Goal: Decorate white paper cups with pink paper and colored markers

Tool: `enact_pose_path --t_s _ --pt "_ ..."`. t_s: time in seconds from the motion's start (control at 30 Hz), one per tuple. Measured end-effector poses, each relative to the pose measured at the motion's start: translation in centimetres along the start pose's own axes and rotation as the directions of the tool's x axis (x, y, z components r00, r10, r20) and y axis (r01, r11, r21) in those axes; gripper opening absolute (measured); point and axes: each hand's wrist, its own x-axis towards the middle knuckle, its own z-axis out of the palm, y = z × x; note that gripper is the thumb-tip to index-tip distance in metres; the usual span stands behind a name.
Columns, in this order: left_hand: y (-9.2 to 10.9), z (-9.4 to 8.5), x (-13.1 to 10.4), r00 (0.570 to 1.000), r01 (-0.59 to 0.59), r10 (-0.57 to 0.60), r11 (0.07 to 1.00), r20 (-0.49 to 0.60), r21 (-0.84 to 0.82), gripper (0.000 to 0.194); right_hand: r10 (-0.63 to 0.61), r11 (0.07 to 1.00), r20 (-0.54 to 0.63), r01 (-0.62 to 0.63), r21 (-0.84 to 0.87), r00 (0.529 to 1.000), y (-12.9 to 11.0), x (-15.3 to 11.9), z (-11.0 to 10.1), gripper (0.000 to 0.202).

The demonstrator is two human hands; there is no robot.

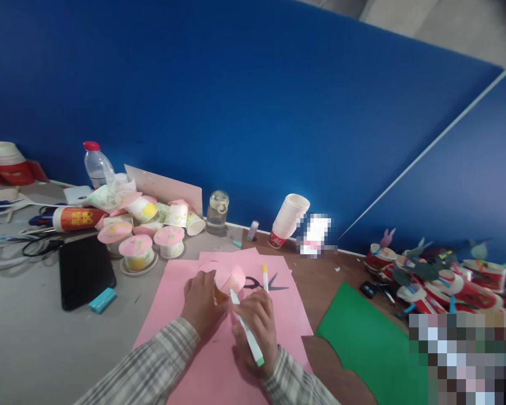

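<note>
Above the pink paper, my left hand is closed around a small paper cup with a pink paper piece on it. Part of the cup is hidden by my fingers. My right hand grips a white marker with a green end, its tip close to the pink piece. Just beyond that hand lies a pair of black scissors, blades spread. A white marker with a yellow end rests across the scissors.
Several decorated cups with pink tops crowd the left, near a black phone and a teal eraser-like block. A glass jar and stacked paper cups stand by the blue partition. Green paper lies right.
</note>
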Motion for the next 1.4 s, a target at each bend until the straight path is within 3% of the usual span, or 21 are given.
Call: enact_pose_path --t_s 0.17,0.4,1.4 --pt "0.1 -0.11 0.06 1.0 0.007 -0.007 1.0 0.009 0.006 0.057 0.007 1.0 0.038 -0.006 -0.02 0.999 0.1 -0.09 0.15 0.021" --pt "-0.12 0.05 -0.13 0.999 -0.025 0.025 1.0 -0.02 0.001 0.054 0.005 1.0 0.012 -0.004 -0.024 1.0 -0.02 0.2 0.11 0.021" --pt "0.13 -0.36 0.05 0.999 0.017 -0.016 1.0 0.048 -0.025 0.056 0.01 1.0 0.004 -0.01 -0.012 1.0 -0.29 0.29 -0.09 0.022"
